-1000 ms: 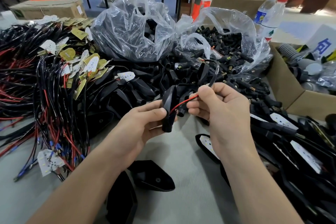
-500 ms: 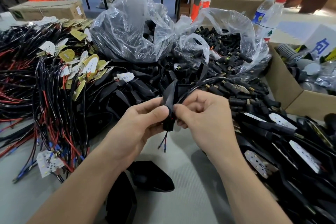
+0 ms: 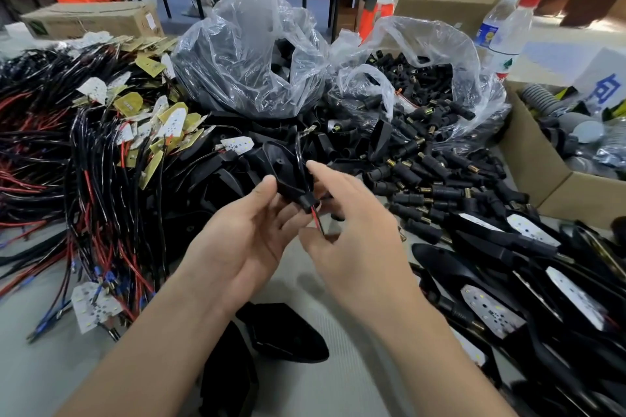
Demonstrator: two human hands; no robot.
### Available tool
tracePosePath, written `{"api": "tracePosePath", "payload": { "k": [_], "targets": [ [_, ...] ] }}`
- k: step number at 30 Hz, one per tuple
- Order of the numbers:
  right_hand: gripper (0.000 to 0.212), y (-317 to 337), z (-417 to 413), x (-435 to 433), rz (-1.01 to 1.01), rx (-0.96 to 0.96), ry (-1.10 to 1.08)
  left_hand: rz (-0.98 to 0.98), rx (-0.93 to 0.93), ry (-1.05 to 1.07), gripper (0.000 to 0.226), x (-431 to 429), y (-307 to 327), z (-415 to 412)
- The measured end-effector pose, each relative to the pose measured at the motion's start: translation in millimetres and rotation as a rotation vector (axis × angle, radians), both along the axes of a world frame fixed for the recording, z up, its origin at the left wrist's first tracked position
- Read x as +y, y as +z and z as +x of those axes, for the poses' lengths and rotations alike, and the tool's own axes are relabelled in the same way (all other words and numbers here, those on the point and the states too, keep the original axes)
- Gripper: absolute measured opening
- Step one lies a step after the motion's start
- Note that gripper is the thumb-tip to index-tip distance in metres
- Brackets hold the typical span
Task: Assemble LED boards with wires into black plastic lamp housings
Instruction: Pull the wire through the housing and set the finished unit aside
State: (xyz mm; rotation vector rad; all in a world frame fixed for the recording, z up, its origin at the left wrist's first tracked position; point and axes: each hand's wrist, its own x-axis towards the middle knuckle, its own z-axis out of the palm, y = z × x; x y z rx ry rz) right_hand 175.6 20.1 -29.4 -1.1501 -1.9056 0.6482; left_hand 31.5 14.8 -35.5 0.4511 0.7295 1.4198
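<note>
A housing (image 3: 283,171) is being gripped by the left hand (image 3: 244,240) above the table (image 3: 34,366); the red-black wire (image 3: 316,219) emerging from its stem is being pinched by the right hand (image 3: 352,230).

The black housing (image 3: 279,164) is now turned in the left hand (image 3: 244,240) so its hollow side faces up, where a second ago it stood edge-on. The red and black wire (image 3: 316,221), earlier held loose beside the housing, now comes out of its stem. The right hand (image 3: 352,240) has dropped below the stem and pinches the wire there, forefinger raised.
</note>
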Motion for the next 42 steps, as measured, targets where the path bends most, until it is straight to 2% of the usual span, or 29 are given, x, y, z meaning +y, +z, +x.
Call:
{"api": "tracePosePath", "payload": {
  "k": [3, 4, 7, 9, 11, 14, 16, 19, 21, 23, 26, 28, 30, 33, 36, 38, 42],
  "targets": [
    [0.082, -2, 2, 4, -0.166, 0.101, -0.008, 0.032, -0.068, 0.006, 0.045, 1, 1, -3],
    [0.076, -1, 5, 5, -0.200, 0.123, -0.019, 0.044, -0.111, 0.015, 0.046, 2, 1, -5],
    [0.031, 7, 14, 6, -0.230, 0.077, -0.009, 0.038, -0.179, 0.114, 0.040, 6, 2, -12],
    [0.026, 14, 19, 5, -0.328, 0.093, 0.082, 0.002, -0.205, 0.181, 0.040, 8, 3, -16],
    [0.028, 22, 26, 5, -0.377, 0.018, 0.221, -0.016, -0.265, 0.215, 0.038, 8, 4, -20],
    [0.037, 30, 39, 9, -0.317, -0.245, 0.287, -0.001, -0.264, 0.231, 0.038, 6, 4, -25],
    [0.037, 32, 48, 12, -0.287, -0.325, 0.212, 0.033, -0.266, 0.240, 0.041, 4, 7, -28],
    [0.008, 30, 58, 18, -0.240, -0.303, -0.006, 0.107, -0.359, 0.311, 0.046, 2, 11, -43],
    [0.013, 28, 62, 23, -0.168, -0.330, -0.242, 0.154, -0.392, 0.340, 0.044, 2, 12, -52],
    [0.024, 30, 63, 22, -0.148, -0.381, -0.469, 0.156, -0.314, 0.315, 0.044, 2, 12, -50],
    [0.023, 26, 58, 22, -0.097, -0.459, -0.579, 0.152, -0.207, 0.235, 0.044, 2, 7, -34],
    [0.017, 21, 49, 19, 0.036, -0.366, -0.471, 0.175, -0.110, 0.173, 0.041, 2, 6, -24],
    [0.031, 18, 34, 11, 0.064, -0.166, -0.270, 0.208, -0.003, 0.115, 0.043, 1, 5, -18],
    [0.032, 12, 7, -4, -0.125, 0.032, -0.047, 0.268, 0.064, 0.017, 0.046, 1, 3, -14],
    [0.031, 2, -3, -6, -0.217, 0.102, -0.024, 0.333, 0.102, -0.035, 0.044, 0, 0, -14],
    [0.022, 3, -1, -3, -0.269, 0.188, -0.035, 0.363, 0.100, -0.054, 0.043, -1, 1, -15],
    [0.016, 7, 3, 0, -0.375, 0.372, 0.074, 0.341, 0.145, -0.051, 0.044, -1, 0, -15]
  ]
}}
